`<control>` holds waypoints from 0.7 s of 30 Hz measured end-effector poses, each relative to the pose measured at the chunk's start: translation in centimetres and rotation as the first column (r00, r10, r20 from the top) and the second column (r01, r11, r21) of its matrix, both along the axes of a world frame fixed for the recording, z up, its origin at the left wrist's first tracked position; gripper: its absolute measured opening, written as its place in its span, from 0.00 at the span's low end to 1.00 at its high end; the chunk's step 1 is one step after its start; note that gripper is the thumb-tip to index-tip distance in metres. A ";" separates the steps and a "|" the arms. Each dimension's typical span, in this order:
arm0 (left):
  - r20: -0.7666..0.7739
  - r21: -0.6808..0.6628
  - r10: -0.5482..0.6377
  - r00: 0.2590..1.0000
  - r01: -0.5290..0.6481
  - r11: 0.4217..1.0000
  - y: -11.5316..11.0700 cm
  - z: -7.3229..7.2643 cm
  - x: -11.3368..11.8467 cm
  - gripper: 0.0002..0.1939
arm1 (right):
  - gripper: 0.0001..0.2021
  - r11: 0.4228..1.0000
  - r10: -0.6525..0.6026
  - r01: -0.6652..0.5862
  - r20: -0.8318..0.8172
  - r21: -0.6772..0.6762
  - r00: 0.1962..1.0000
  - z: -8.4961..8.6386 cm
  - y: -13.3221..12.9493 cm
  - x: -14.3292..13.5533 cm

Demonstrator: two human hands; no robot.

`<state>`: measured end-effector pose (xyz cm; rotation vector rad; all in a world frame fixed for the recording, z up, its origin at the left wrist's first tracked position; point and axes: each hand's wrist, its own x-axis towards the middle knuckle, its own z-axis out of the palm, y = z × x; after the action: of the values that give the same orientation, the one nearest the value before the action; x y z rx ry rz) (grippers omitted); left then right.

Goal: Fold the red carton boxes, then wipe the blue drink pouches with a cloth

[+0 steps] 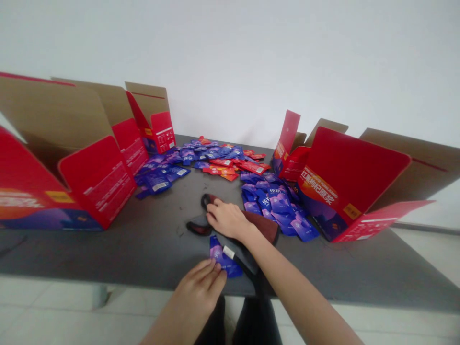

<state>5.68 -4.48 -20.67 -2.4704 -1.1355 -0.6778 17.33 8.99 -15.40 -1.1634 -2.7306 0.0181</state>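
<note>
My left hand (203, 283) is at the table's near edge, its fingers closed on the side of a blue and purple pouch (230, 266). Just beyond it, my right hand (227, 218) has its fingers curled onto a brown cloth item with black trim (264, 225). This cloth lies crumpled, and its exact kind is not clear. From it a black strap (246, 269) with a white label runs over the pouch towards the table edge. My right hand and forearm hide part of the cloth.
Blue pouches (276, 203) lie heaped at the right, more (158, 178) at the left. Red pouches (230, 167) mix in at the back. Open red cartons line the left (97, 177) and right (354, 163) of the grey table (143, 254). A white wall stands behind.
</note>
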 end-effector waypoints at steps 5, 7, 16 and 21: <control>0.026 -0.099 0.007 1.000 -0.004 0.995 -0.5 0.5 -1.5 0.22 | 0.08 1.000 0.022 -0.017 -0.261 0.023 0.965 3.7 -0.2 1.5; 0.050 -0.080 0.056 0.997 -0.052 0.995 -0.9 0.6 -1.7 0.18 | 0.07 0.998 0.053 -0.055 -0.393 0.006 0.918 5.5 -1.8 3.1; 0.156 -0.224 0.013 0.988 0.022 0.974 -0.4 1.7 -1.5 0.14 | 0.11 0.987 0.124 -0.132 -0.086 -0.090 0.989 2.3 -7.3 4.7; 0.147 -0.275 0.018 0.989 0.023 0.961 0.3 2.0 -1.4 0.10 | 0.07 0.977 0.130 -0.157 -0.175 -0.147 0.976 0.1 -6.7 4.5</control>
<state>4.28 -4.22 -18.65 -2.6887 -1.3661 -0.7611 21.85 2.31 -15.26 -0.9503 -2.6987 0.3432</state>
